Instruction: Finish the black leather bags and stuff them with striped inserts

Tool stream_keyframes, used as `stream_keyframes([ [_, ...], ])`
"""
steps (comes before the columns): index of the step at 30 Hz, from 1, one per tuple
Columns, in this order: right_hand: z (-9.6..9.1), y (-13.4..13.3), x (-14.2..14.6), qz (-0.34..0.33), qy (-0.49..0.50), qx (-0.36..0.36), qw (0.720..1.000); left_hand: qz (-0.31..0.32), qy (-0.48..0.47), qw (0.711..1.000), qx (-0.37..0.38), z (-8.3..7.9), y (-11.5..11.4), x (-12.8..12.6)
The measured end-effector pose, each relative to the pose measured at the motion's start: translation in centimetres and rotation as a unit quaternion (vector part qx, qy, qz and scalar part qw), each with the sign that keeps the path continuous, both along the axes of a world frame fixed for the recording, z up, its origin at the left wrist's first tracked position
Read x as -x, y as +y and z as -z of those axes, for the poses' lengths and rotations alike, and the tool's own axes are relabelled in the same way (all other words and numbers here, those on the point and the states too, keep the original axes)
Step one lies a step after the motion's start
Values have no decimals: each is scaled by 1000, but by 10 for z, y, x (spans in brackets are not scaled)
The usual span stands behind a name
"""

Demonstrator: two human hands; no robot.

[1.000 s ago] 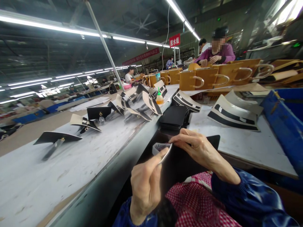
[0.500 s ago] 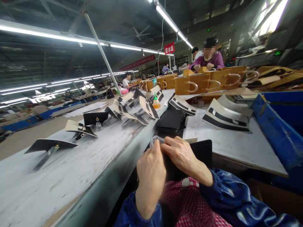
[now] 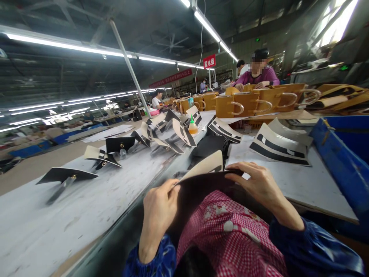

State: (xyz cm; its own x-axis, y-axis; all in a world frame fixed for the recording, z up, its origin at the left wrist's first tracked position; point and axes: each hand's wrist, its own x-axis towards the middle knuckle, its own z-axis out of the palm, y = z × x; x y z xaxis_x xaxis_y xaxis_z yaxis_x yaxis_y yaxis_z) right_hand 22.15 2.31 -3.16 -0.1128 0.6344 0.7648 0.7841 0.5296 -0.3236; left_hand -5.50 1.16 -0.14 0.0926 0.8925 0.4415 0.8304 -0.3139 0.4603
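A black leather-like panel [image 3: 196,186] bows between my two hands above my lap. Beyond its top edge shows a beige piece [image 3: 206,164] with a black strip; whether it is the same panel's back, I cannot tell. My left hand [image 3: 162,204] pinches the left end between thumb and fingers. At the right end, my right hand [image 3: 258,181] grips the top edge, thumb on the near side. Just past the panel lies a stack of black pieces [image 3: 209,145], partly hidden. Similar beige-and-black panels [image 3: 281,148] rest on the board at the right.
On the long white table [image 3: 95,207] at left stand several curved panels [image 3: 67,175], some with brass-coloured fittings. A glue-type bottle [image 3: 193,127] with a green tip stands near its edge. Tan bag bodies [image 3: 245,102] line the back, before a co-worker [image 3: 258,73]. A blue bin [image 3: 331,154] is at right.
My hands, close together before over clear plastic, have moved apart to the panel's two ends. The panel has come up and now bends between them, with beige showing behind it.
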Motion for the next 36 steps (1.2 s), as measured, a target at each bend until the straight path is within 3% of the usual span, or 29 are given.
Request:
stream_keyframes([
  [6, 12, 26, -8, -72, 240, 41, 967, 37, -68, 996, -38, -3, -8, 12],
  [12, 11, 22, -5, -165, 402, 200, 878, 98, -83, 991, -27, -10, -23, 10],
  [16, 10, 16, -6, -160, 490, 222, 828, 131, -106, 986, -12, -14, -29, 10],
  [20, 4, 11, -4, -130, 545, 210, 801, 166, -144, 975, 14, -17, -31, 7],
  [27, -8, -9, -4, -75, 582, 178, 790, 191, -177, 965, 18, -12, -23, 3],
  [36, -9, -24, 4, 0, 501, 132, 855, 70, 3, 995, -73, 6, -9, -9],
])
